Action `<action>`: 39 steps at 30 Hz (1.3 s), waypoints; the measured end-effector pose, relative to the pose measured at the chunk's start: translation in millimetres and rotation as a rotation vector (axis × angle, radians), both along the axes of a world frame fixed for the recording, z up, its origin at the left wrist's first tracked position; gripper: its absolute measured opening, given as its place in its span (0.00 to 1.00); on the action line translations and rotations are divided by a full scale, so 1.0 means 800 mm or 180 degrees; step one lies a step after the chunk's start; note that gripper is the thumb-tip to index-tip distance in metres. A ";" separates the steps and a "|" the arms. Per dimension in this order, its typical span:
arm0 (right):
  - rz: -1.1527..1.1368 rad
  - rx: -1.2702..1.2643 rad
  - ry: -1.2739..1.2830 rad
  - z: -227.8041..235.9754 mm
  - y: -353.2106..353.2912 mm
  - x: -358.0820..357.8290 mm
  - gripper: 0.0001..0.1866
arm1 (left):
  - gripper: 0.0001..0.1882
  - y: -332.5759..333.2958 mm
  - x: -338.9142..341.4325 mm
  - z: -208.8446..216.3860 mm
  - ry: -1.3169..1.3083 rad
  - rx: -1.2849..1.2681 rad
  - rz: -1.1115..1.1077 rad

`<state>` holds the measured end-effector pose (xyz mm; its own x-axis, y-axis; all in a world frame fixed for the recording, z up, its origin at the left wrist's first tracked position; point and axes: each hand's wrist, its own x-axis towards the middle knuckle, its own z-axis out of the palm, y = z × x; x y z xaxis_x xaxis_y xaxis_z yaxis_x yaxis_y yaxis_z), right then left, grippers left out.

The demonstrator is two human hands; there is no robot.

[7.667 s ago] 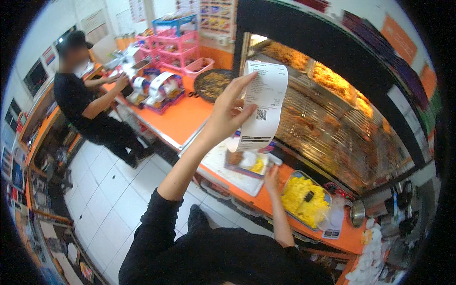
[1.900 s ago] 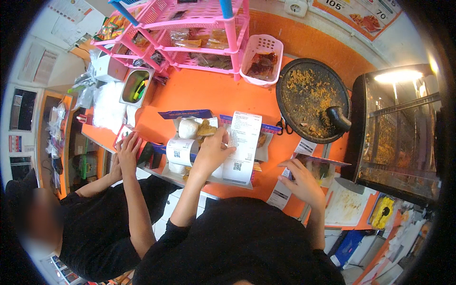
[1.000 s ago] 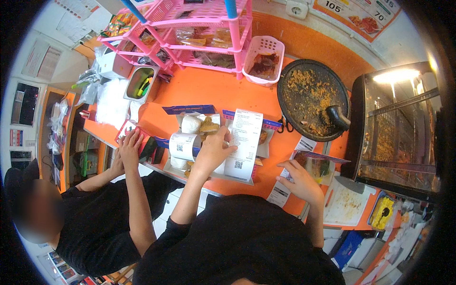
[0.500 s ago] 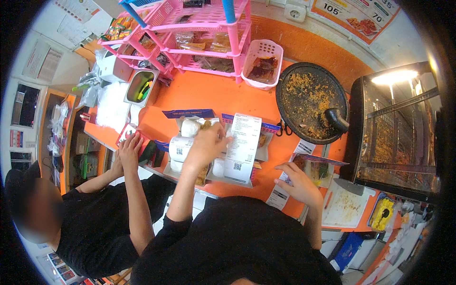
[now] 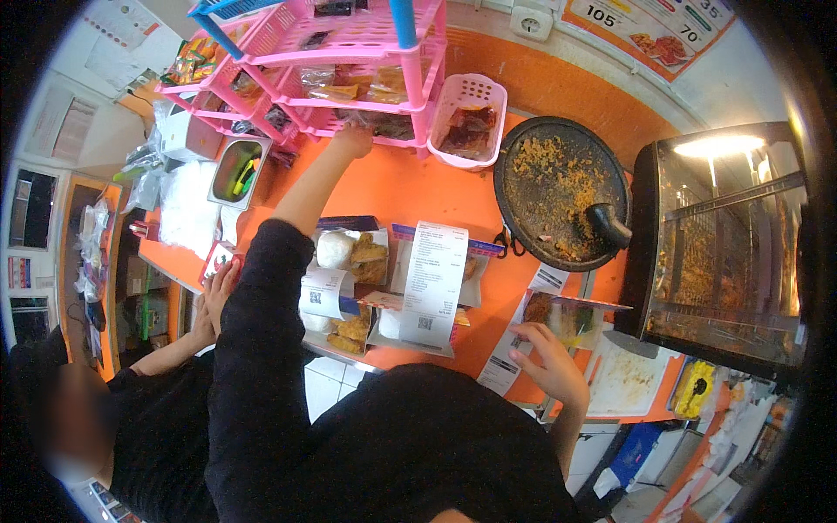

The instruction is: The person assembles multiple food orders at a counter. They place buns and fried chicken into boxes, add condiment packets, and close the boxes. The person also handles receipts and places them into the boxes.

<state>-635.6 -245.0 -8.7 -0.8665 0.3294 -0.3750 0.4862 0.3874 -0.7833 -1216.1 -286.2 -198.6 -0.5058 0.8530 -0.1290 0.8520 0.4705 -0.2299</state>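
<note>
My left hand (image 5: 351, 139) reaches to the lowest level of the pink plastic rack (image 5: 349, 105), where small sachets lie. Its fingers are hidden at the shelf, so any hold cannot be made out. Fingers apart and holding nothing visible, my right hand (image 5: 555, 370) hovers beside a white paper receipt (image 5: 499, 370) and an opened food box (image 5: 575, 324). Between my arms stand several open food boxes with fried chicken (image 5: 367, 250) and white wrapped portions (image 5: 335, 249). A long receipt (image 5: 436, 283) covers part of one, and a shorter receipt (image 5: 321, 295) lies on another.
A stone mortar (image 5: 549, 196) with crumbly orange paste and a pestle (image 5: 608, 225) stands right of a pink basket (image 5: 468, 118). A lit display case (image 5: 724, 244) bounds the right. At left, a co-worker's hands (image 5: 215, 301) rest by a small red box (image 5: 222, 259).
My left hand has moved from the food boxes up to the pink rack, uncovering the fried chicken. My right hand stays near the right-hand receipt. The whole view has shifted slightly.
</note>
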 end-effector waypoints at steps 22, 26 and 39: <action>-0.0254 -0.0031 -0.0293 -0.011 0.012 -0.003 0.21 | 0.21 0.057 -0.041 -0.002 -0.0568 0.2092 0.0597; -0.0232 0.0017 -0.0299 -0.011 0.010 -0.001 0.21 | 0.22 0.049 -0.038 0.004 -0.0631 0.2110 0.0667; 0.0035 0.0074 -0.0050 -0.001 -0.004 0.009 0.22 | 0.25 -0.025 0.000 0.057 -0.0959 0.1330 0.1073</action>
<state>-628.6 -248.1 -9.6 -0.8642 0.3287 -0.3809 0.4940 0.4107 -0.7664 -1216.2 -305.9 -153.0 -0.7497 0.6618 0.0025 0.6396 0.7235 0.2597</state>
